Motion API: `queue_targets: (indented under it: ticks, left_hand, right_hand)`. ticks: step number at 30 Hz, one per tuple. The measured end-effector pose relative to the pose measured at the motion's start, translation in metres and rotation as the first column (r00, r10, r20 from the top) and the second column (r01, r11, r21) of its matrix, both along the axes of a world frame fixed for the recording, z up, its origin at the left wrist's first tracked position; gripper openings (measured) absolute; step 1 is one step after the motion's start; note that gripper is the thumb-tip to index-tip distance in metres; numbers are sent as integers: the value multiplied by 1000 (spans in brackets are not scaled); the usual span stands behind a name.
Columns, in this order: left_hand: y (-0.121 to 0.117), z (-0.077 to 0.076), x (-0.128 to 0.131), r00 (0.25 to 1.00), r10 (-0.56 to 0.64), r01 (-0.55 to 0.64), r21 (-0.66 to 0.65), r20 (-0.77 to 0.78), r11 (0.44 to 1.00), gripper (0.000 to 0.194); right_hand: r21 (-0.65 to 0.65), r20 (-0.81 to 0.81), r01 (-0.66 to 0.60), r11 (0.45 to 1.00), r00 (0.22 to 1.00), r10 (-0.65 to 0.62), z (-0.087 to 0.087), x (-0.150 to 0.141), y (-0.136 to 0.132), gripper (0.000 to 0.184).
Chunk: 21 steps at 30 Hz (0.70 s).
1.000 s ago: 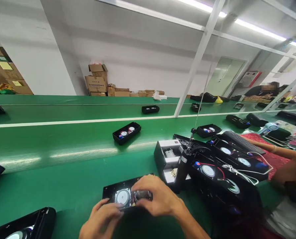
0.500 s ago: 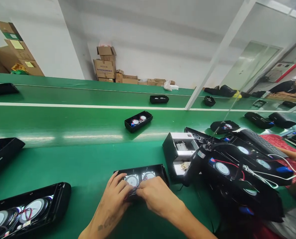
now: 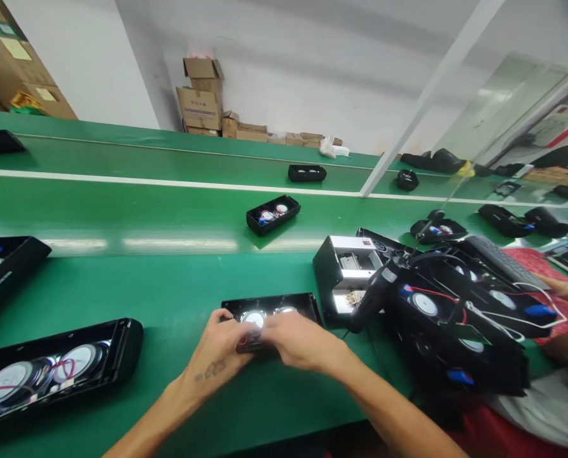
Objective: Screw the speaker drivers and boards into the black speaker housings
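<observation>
A black speaker box [image 3: 307, 305] lies open side up on the green bench in front of me, with two round silver speakers inside. My left hand [image 3: 224, 337] is at its left end, fingers curled inside the near-left part and thumb pointing right across the left speaker [image 3: 254, 318]. My right hand [image 3: 303, 340] reaches in from the right, its fingers closed together beside the left thumb and partly covering the right speaker [image 3: 284, 311]. A bit of red wire [image 3: 243, 341] shows below the left hand's thumb. Whatever the fingertips pinch is hidden.
Another open speaker box [image 3: 126, 346] lies at left, a further one [image 3: 14, 273] behind it. A small box [image 3: 273, 215] rests farther back. At right stand a black-and-white device [image 3: 345, 273] and a pile of speaker boxes [image 3: 455, 331]. A co-worker's arm [image 3: 567, 289] is at far right.
The view has tilted downward, so the bench sits higher in the picture. My left fingers have curled in from lying spread over the box; my right hand stays pinched there.
</observation>
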<state>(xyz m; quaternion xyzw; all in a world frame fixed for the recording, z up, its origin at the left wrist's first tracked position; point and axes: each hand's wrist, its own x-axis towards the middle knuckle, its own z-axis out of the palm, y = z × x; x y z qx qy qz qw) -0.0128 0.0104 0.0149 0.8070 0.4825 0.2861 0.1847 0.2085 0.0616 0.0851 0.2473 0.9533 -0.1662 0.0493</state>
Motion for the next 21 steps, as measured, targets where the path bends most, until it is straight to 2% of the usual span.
queue_targets:
  ticks: [3,5,7,10,14,17,21]
  left_hand:
    - [3,6,0,1000,-12,12,-95,5,995,16]
    - [6,12,1,1000,6,-4,-162,9,987,14]
    - [13,20,1,999,44,-39,-242,17,969,19]
    - [33,34,-2,996,76,-52,-388,47,920,36]
    - [60,50,-10,996,28,21,-535,84,844,48]
    - [69,53,-15,995,-14,69,-587,97,807,51]
    - [71,49,-17,995,7,59,-620,103,782,51]
  right_hand:
    - [-66,9,53,996,999,-52,2,-4,-1,8]
    - [-67,16,124,990,992,-123,1,-7,-4,21]
    - [-72,5,171,983,985,-171,2,-8,-3,32]
    - [-148,-25,176,973,983,-182,14,-9,12,32]
    - [-333,-11,181,925,980,-196,35,-12,41,28]
    - [-357,-14,184,916,979,-203,39,-15,52,31]
    - [-315,-13,164,935,984,-177,34,-17,51,31]
